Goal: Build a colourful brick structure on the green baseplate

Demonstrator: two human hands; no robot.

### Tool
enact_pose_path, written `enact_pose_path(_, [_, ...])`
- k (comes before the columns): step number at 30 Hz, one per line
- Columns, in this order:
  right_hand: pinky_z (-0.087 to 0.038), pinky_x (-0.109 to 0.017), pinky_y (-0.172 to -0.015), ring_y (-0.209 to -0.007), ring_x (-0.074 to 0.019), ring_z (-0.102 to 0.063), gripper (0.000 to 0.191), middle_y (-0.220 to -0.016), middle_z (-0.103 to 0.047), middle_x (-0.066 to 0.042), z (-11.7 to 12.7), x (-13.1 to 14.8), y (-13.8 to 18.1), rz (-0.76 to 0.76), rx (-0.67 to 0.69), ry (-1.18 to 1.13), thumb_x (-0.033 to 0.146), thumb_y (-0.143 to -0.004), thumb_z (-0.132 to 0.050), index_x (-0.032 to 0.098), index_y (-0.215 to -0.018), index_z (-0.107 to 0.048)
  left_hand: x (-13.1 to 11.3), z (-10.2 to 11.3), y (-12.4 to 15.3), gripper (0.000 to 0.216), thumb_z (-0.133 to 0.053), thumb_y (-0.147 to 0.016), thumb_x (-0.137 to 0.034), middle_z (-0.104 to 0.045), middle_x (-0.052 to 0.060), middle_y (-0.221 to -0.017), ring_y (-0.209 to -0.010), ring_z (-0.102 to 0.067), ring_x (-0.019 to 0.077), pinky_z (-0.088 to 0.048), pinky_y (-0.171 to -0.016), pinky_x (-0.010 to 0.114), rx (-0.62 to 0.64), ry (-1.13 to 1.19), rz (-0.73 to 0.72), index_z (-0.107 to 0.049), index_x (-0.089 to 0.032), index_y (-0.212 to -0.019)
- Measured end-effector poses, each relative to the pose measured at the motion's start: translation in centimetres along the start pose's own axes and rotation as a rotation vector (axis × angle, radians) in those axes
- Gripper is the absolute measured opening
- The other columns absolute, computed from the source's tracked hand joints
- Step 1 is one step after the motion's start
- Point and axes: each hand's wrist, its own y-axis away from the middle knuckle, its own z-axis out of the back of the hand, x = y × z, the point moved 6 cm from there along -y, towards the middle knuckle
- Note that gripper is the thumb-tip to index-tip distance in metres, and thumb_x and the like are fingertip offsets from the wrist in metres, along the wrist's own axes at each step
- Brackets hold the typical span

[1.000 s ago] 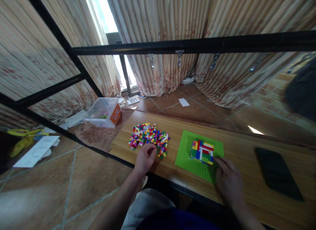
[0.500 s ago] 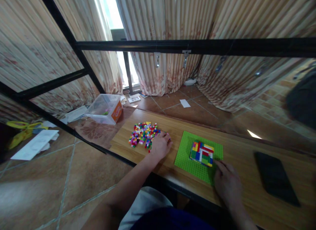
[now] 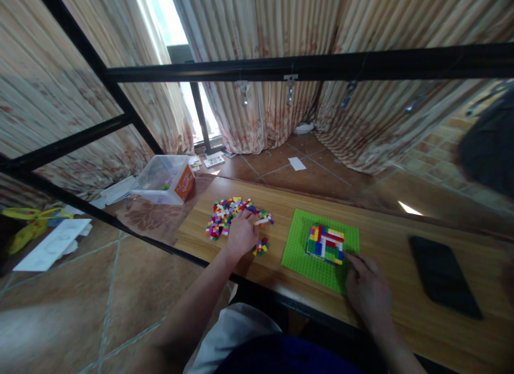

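Observation:
My left hand [image 3: 243, 233] lies over the pile of small toy bricks [image 3: 219, 218], fingers reaching down among them and apart; their tips are partly hidden. A long white brick [image 3: 263, 221] shows just right of the fingertips, and a small cluster of bricks [image 3: 261, 247] lies beside the hand. My right hand [image 3: 368, 291] rests at the right edge of the green baseplate [image 3: 295, 251]. Its fingers stretch out to the near right corner of the multicoloured brick build [image 3: 325, 244], apparently touching it. No loose brick shows in that hand.
A black tablet-like slab [image 3: 444, 277] lies at the right of the wooden table [image 3: 385, 229]. On the floor beyond the left end stands a clear plastic box [image 3: 160, 178] with an orange label. A black metal bar [image 3: 257, 69] crosses in front of the curtains.
My left hand has moved left, further over the pile, uncovering bricks to its right. My right hand stays by the build's corner. The view has shifted slightly.

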Motion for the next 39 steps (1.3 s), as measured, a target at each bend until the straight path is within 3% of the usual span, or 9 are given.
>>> enact_pose_path(7, [-0.050, -0.042, -0.090, -0.099, -0.0241, -0.058, 0.035, -0.110, -0.063, -0.013, 0.2, 0.3, -0.2, 0.003, -0.001, -0.002, 0.021, -0.088, -0.039, 0.015, -0.107, -0.068, -1.3, -0.3, -1.2, 0.020, -0.054, -0.081, -0.014, -0.063, 0.012, -0.100, -0.100, -0.055, 0.0287, -0.045, -0.088, 0.041, 0.056, -0.115, 0.063, -0.067, -0.016, -0.097])
enact_pose_path(18, [-0.050, -0.042, -0.089, -0.098, -0.0237, -0.059, 0.035, -0.109, -0.064, -0.012, -0.1, 0.0, -0.1, -0.009, -0.021, -0.026, 0.020, -0.086, -0.040, 0.017, -0.107, -0.068, -1.5, -0.9, -1.7, 0.025, -0.049, -0.087, -0.012, -0.066, 0.012, -0.103, -0.102, -0.055, 0.0273, -0.039, -0.092, 0.041, 0.159, -0.163, -0.050, -0.067, -0.017, -0.102])
enact_pose_path(24, [-0.051, -0.042, -0.089, -0.097, -0.0236, -0.059, 0.035, -0.108, -0.064, -0.012, 0.1, 0.4, -0.2, -0.011, -0.009, -0.027, 0.019, -0.087, -0.040, 0.017, -0.108, -0.068, -1.7, -0.3, -1.6, 0.024, -0.053, -0.085, -0.011, -0.064, 0.012, -0.102, -0.100, -0.056, 0.0267, -0.041, -0.092, 0.039, 0.133, -0.129, -0.043, -0.065, -0.014, -0.106])
enact_pose_path(29, [-0.051, -0.042, -0.090, -0.098, -0.0239, -0.059, 0.035, -0.109, -0.064, -0.012, 0.3, 0.6, -0.4, -0.018, -0.014, -0.022, 0.018, -0.087, -0.040, 0.016, -0.107, -0.068, -2.2, 1.1, -1.5, 0.031, -0.044, -0.089, -0.009, -0.065, 0.010, -0.102, -0.093, -0.060, 0.0222, -0.047, -0.086, 0.034, 0.065, 0.163, 0.033, -0.066, -0.016, -0.110])
enact_pose_path(34, [-0.051, -0.043, -0.091, -0.100, -0.0244, -0.059, 0.036, -0.111, -0.064, -0.013, 0.4, 0.8, -0.3, -0.021, -0.012, -0.011, 0.018, -0.087, -0.040, 0.016, -0.108, -0.069, -2.1, 0.6, -1.5, 0.031, -0.047, -0.083, -0.003, -0.068, 0.007, -0.092, -0.088, -0.061, 0.0211, -0.046, -0.086, 0.034, 0.067, 0.572, 0.105, -0.072, -0.017, -0.096])
enact_pose_path(39, [-0.052, -0.042, -0.090, -0.099, -0.0239, -0.059, 0.035, -0.110, -0.065, -0.012, 0.4, 0.8, -0.3, -0.032, -0.021, -0.032, 0.017, -0.087, -0.040, 0.017, -0.107, -0.069, -1.6, -1.2, -0.4, 0.017, -0.060, -0.079, -0.010, -0.065, 0.000, -0.076, -0.069, -0.059, 0.0118, -0.047, -0.071, 0.024, 0.184, 1.392, 0.466, -0.072, -0.017, -0.088])
